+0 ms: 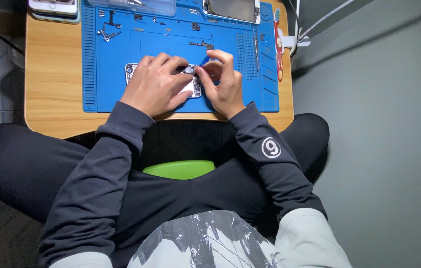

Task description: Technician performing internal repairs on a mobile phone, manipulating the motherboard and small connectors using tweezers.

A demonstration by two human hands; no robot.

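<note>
An opened phone body (193,87) with bare metal insides lies on a blue repair mat (106,74) on a small wooden table (51,74). My left hand (154,84) lies flat over most of the phone, pressing it down. My right hand (223,82) pinches a thin blue tool (204,60) whose tip meets the phone's right end. Much of the phone is hidden under my fingers.
Small screws and metal parts (107,33) lie along the mat's far strip. A removed screen (231,10) rests at the far edge, other phones (54,9) at the far left. A red tool (279,47) lies at the mat's right side. A green object (180,168) sits on my lap.
</note>
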